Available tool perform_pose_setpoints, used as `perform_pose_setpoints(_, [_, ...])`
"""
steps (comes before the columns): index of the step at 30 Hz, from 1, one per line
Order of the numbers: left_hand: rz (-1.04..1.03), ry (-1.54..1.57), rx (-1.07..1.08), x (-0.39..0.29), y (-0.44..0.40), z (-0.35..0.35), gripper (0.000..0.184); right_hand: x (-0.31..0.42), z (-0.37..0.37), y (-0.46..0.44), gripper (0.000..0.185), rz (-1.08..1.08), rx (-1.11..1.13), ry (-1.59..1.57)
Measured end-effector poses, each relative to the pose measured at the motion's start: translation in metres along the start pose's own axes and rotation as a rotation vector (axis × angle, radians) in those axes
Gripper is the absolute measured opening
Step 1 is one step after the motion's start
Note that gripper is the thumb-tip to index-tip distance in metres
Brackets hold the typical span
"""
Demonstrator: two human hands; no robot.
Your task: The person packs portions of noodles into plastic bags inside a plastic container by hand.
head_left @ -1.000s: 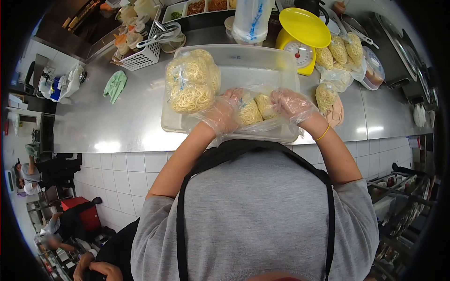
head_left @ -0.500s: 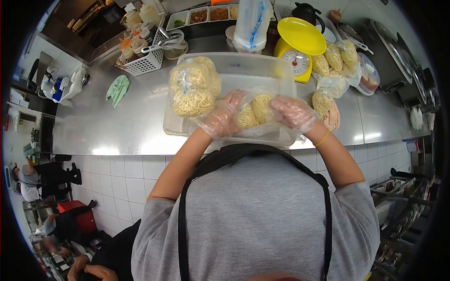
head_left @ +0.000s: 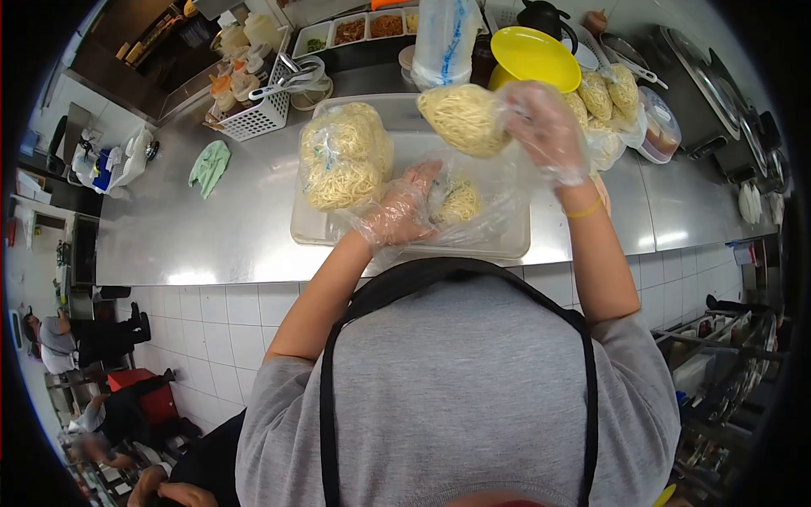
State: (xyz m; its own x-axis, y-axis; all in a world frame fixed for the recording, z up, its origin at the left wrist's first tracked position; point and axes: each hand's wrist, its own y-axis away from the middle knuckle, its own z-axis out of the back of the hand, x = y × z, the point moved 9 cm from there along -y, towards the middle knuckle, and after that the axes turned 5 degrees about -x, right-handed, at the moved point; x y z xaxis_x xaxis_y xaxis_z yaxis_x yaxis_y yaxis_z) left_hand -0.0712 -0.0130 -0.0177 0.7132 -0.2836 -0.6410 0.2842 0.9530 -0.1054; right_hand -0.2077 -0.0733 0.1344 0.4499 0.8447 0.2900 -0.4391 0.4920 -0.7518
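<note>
My right hand (head_left: 547,127), in a clear plastic glove, is closed on the end of a pale yellow noodle portion (head_left: 463,120). It holds this portion raised over the back of a translucent plastic tub (head_left: 314,228), slightly blurred. Whether the portion has its own wrapping I cannot tell. Low in the tub, my gloved left hand (head_left: 404,207) grips the side of a clear plastic bag (head_left: 498,203). One smaller noodle portion (head_left: 460,203) lies in that bag. Left of this hand sits a large, full bag of noodles (head_left: 346,160).
Behind the tub are a roll of plastic bags (head_left: 443,46) and a yellow scale pan (head_left: 536,59). Several noodle bags (head_left: 623,91) lie to the right. A white basket of bottles (head_left: 253,122) and a green cloth (head_left: 209,167) are on the left. Other people stand at far left.
My right hand has moved up and away from me, lifting one noodle portion from beside the other. My left hand stays nearly in place at the bag.
</note>
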Motion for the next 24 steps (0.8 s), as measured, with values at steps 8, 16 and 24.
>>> perform_pose_setpoints(8, [0.088,-0.036,-0.002,0.005,0.000,0.003,0.078,0.031,-0.129,0.066,0.015,0.000,0.791,-0.301])
perform_pose_setpoints(16, [0.035,-0.055,-0.251,0.011,0.004,0.012,0.062,0.020,-0.143,0.094,0.018,-0.174,0.958,0.045])
perform_pose_setpoints(24, [-0.022,-0.079,-0.371,-0.003,0.003,0.026,0.042,0.043,-0.136,0.097,0.021,0.023,0.644,0.001])
